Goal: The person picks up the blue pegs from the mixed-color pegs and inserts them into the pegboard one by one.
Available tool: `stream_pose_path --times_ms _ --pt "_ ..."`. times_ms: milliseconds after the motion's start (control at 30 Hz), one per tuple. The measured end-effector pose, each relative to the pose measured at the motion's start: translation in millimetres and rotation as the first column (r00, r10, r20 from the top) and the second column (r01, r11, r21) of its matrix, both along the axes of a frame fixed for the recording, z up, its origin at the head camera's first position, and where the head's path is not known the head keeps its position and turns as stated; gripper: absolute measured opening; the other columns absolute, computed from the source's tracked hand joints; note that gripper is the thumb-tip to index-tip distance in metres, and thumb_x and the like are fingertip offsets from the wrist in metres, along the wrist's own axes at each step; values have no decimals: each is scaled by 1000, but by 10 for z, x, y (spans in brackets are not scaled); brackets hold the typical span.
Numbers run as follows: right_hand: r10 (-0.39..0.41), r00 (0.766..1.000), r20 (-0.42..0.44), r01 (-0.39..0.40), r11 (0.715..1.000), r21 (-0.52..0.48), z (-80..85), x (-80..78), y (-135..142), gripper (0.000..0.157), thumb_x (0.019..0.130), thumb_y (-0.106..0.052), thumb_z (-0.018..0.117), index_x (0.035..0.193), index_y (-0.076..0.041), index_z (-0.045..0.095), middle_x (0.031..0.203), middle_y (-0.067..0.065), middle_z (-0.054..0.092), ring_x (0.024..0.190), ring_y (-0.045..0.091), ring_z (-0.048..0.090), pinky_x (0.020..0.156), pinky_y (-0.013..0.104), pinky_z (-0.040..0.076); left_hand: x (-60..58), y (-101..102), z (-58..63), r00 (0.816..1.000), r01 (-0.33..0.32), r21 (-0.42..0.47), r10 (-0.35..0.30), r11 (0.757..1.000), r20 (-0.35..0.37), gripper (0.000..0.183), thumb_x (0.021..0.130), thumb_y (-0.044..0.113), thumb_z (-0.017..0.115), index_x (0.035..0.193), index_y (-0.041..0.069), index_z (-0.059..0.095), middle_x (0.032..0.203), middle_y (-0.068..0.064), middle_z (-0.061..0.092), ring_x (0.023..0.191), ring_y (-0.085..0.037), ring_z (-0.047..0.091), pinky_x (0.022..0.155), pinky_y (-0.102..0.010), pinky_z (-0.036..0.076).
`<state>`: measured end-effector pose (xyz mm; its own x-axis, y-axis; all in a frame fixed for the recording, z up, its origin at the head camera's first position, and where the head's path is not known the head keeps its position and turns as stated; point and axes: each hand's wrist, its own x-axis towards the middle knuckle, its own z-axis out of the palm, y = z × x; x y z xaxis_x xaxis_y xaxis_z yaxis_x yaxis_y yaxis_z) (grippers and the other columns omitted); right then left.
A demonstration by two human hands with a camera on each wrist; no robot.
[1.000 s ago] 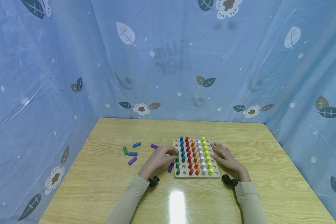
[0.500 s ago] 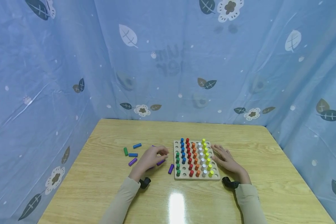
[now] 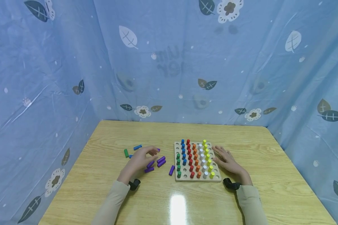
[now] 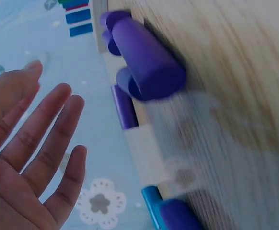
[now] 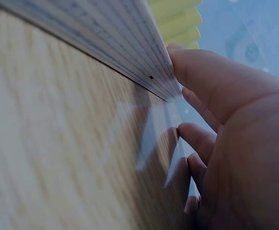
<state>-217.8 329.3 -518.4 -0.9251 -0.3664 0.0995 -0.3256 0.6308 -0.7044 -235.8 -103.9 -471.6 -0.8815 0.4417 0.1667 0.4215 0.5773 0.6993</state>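
My left hand [image 3: 139, 160] hovers over the loose purple pegs [image 3: 161, 163] left of the board. In the left wrist view its fingers [image 4: 53, 143] are spread and relaxed, with nothing between them, and a purple peg [image 4: 149, 62] lies apart from them on the table. The square wooden pegboard [image 3: 183, 179] carries rows of green, blue, red, orange, white and yellow pegs. At its right edge rests my right hand [image 3: 228, 161], fingers extended. In the right wrist view the thumb [image 5: 202, 72] touches the board's side [image 5: 151, 52], near the yellow pegs [image 5: 182, 24].
Blue pegs [image 3: 137, 147] and a green peg [image 3: 126, 153] lie on the table left of my left hand. A single purple peg [image 3: 171, 170] sits just left of the board. A blue patterned curtain [image 3: 169, 62] surrounds the wooden table [image 3: 214, 203].
My left hand has let go of a green peg, which now stands in the board's left column, and has moved left over the purple pegs. My right hand has stayed at the board's edge.
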Motion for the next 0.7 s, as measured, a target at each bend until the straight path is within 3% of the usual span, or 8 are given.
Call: stream_pose_path --times_ms 167,400,700 --pt "3 1000 3 -3 1000 -15 11 -4 10 58 95 -21 52 146 -8 27 151 25 15 138 46 0 104 64 -8 8 -85 28 999 -24 -36 22 999 -46 22 88 26 64 108 16 65 96 9 66 92 -12 61 85 -41 48" --pt "-17 1000 5 17 1000 -15 -2 15 20 59 94 -23 54 145 -7 29 150 25 16 138 46 0 104 65 -7 32 -194 72 998 -58 -67 56 996 -41 25 88 27 64 110 15 64 101 4 65 97 -17 60 86 -43 47" --pt "-21 1000 13 21 1000 -9 -17 8 9 58 95 -25 53 146 -10 29 151 24 16 139 45 0 104 65 -7 24 -370 -1 995 -90 -105 86 990 -42 26 88 28 64 113 17 64 106 6 65 100 -15 59 86 -40 48"
